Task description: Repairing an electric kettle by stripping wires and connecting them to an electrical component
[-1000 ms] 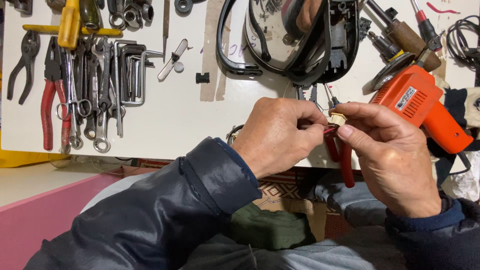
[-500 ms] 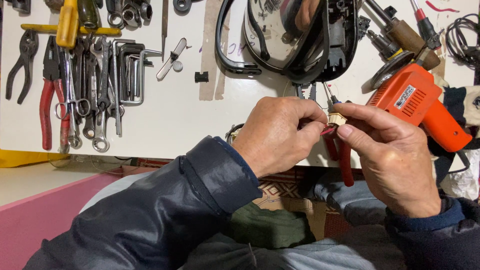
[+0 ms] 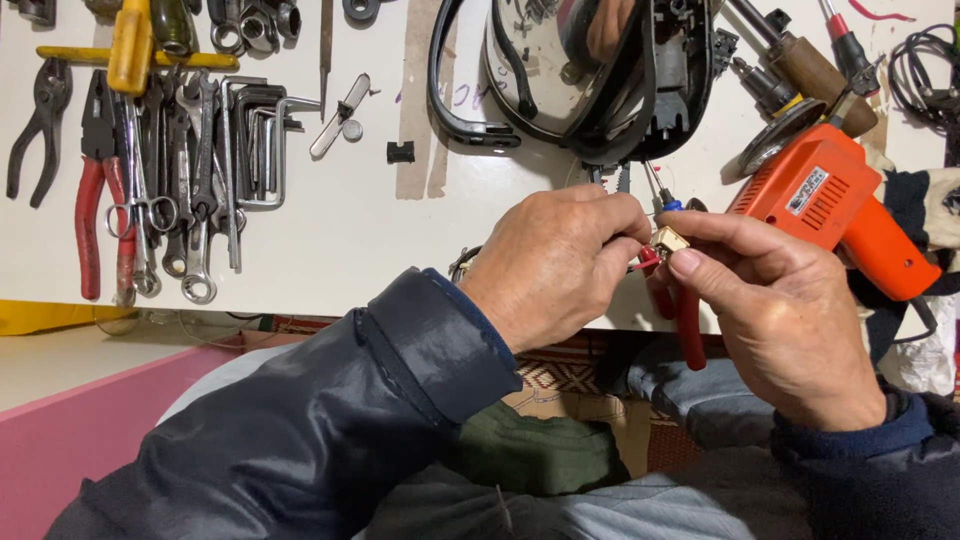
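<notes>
Brass-coloured small fitting (image 3: pixel 669 240) sits pinched between thumb and forefinger of the right hand (image 3: pixel 780 325), at the centre of the scene, just off the near edge of the white table (image 3: pixel 380 240). Left hand (image 3: pixel 555 265) is closed around red-handled pliers (image 3: pixel 680 315), whose handles hang below between both hands; the pliers' tip is hidden, apparently meeting the fitting. Risk, in my judgement: the fitting is tiny and held by fingertips alone, so a slip of the pliers could flick it into the lap or nip a fingertip.
</notes>
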